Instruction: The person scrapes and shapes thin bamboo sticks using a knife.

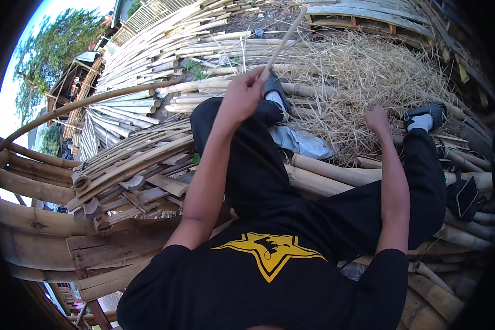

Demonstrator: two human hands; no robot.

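My left hand (pixel 242 98) is raised in front of my bent left knee, fingers closed round the near end of a thin bamboo strip (pixel 285 43). The strip slants up and away to the right, its far end in the air. Lower and to the right, my right hand (pixel 377 120) is closed in a fist at the near edge of a heap of pale bamboo shavings (pixel 363 69). Something thin may stick out beyond its fingers, but it blends into the shavings and I cannot make it out.
Long bamboo poles (pixel 214 41) lie stacked ahead and to the left. Split bamboo pieces (pixel 143 187) are piled at my left. A white plastic sack (pixel 300 141) lies between my legs. A phone (pixel 467 196) rests at the right. Wooden planks (pixel 368 16) stand beyond the shavings.
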